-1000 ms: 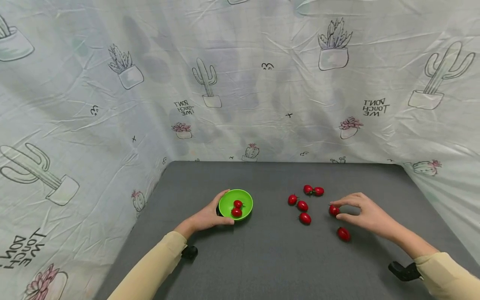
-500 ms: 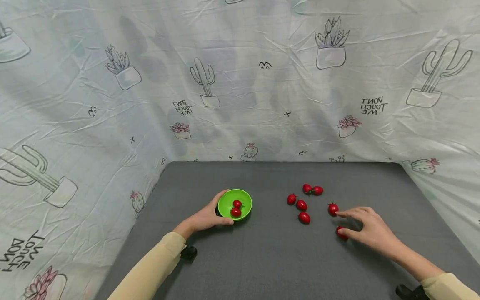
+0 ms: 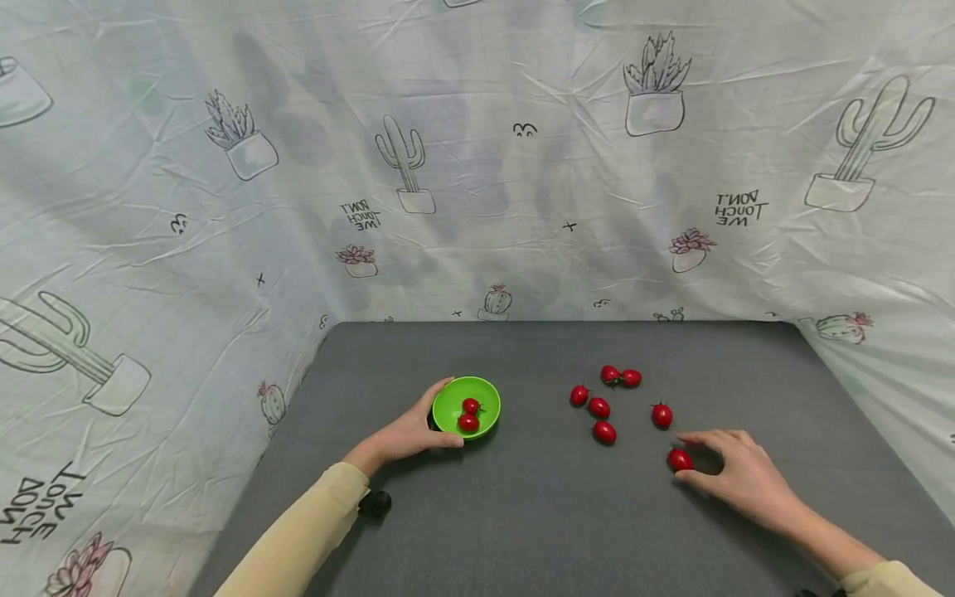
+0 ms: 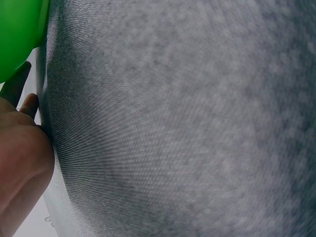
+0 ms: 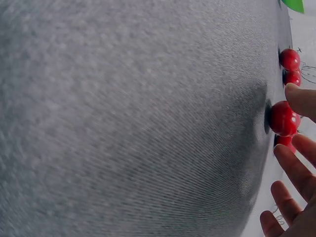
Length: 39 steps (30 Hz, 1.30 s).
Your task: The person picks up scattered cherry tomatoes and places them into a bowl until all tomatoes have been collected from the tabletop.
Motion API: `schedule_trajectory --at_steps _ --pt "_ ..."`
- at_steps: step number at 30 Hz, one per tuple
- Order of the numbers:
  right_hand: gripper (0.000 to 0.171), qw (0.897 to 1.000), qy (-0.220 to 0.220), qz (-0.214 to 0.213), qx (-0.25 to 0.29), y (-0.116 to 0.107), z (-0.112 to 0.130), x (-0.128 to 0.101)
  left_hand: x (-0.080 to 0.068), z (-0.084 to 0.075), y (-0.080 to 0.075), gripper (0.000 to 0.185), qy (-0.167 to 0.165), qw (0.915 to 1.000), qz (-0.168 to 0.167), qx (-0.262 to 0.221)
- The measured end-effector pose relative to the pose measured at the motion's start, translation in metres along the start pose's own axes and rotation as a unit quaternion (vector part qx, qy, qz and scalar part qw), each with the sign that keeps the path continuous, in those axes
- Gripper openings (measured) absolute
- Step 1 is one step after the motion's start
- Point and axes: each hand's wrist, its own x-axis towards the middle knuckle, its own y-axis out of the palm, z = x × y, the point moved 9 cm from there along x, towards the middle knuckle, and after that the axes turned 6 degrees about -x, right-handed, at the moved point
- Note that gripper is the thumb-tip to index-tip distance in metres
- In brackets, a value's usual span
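Right hand (image 3: 734, 481) fingers (image 5: 296, 165) loosely curled around nearest tomato (image 3: 679, 459), not clearly pinching, left hand (image 3: 409, 433) grasping green bowl (image 3: 450, 400)

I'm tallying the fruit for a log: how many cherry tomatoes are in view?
8. Two lie in the green bowl; five are loose on the grey mat; one sits at the right hand.

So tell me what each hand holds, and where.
The left hand grips the green bowl by its near-left rim. The right hand holds nothing yet; its fingertips flank one tomato.
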Motion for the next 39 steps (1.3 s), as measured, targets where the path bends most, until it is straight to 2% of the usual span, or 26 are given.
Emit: schedule_trajectory --at_steps 8,16,29,39 --pt "0.056 1.000 0.026 -0.001 0.003 0.006 -0.005 -0.002 0.000 0.001 0.000 0.109 -0.003 1.0000 -0.002 0.001" --pt "0.050 0.999 0.031 -0.004 0.003 0.009 -0.006 -0.002 -0.001 0.001 0.000 0.108 -0.005 1.0000 -0.003 -0.003" --pt "0.035 1.000 0.006 -0.010 0.026 0.009 -0.004 -0.002 -0.002 -0.002 0.001 0.109 -0.007 0.9999 0.000 -0.008" --pt "0.032 1.000 -0.010 -0.006 0.027 0.007 -0.002 0.000 -0.001 -0.002 0.002 0.107 -0.001 1.0000 0.004 -0.009"
